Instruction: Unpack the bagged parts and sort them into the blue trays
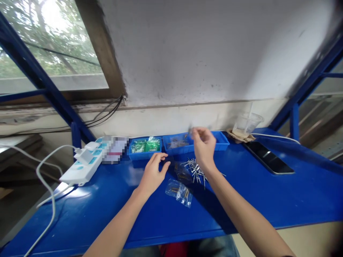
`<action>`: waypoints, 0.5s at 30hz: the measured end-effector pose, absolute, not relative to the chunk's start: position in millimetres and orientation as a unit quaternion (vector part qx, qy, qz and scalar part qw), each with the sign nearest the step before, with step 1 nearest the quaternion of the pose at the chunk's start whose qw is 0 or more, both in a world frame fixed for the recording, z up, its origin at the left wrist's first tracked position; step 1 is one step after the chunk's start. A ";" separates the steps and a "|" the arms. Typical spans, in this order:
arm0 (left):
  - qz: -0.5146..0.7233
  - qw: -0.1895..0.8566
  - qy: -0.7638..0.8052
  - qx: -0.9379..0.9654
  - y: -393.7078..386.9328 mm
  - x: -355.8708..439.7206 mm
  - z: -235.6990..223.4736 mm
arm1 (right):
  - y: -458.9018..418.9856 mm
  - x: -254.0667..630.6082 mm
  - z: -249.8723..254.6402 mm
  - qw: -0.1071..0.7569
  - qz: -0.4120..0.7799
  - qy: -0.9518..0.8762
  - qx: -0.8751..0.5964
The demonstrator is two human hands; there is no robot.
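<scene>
We've got a glossy blue surface (257, 200). On it we log: left, white power strip (81, 169), pixelated item (116, 151) just beside it; along back, blue trays (146, 156) in a row; middle, clear packets (174, 188) next to a loose pile of thin metal pieces (197, 172); right, black phone (268, 157) lying flat, crumpled brown material (238, 136) just behind it.

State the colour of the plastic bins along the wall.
The plastic bins are blue, seen best in the head view, the only one here.
</scene>
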State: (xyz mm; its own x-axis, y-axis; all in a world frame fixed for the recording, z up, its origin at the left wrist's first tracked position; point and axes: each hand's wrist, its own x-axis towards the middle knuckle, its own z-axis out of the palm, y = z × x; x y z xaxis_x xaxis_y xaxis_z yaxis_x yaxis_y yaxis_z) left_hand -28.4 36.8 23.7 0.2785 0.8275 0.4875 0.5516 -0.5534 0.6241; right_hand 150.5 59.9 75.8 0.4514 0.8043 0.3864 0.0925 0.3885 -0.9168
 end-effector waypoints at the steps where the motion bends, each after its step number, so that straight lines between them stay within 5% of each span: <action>1: 0.363 0.160 0.456 0.797 37.4 -28.7 21.8 | 64.3 157.9 76.3 0.691 0.164 -0.491 -0.505; 4: 0.236 0.119 0.487 0.833 38.3 -29.8 17.6 | 67.8 169.9 65.5 0.560 -0.048 -0.629 -0.537; 7: 0.174 0.069 0.515 0.837 36.7 -29.1 18.2 | 57.3 161.5 46.3 0.465 -0.068 -0.695 -0.544; 15: 0.367 0.101 0.531 0.757 37.0 -31.4 29.7 | 34.5 123.9 34.6 0.424 0.242 -0.671 -0.558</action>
State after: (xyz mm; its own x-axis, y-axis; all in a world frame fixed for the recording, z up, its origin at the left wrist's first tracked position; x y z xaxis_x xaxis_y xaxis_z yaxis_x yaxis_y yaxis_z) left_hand -31.4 37.0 29.7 0.1662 0.8784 0.4482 0.7300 -0.4151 0.5429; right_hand 123.9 34.5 34.6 -0.0167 0.9540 0.2992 0.5434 0.2599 -0.7982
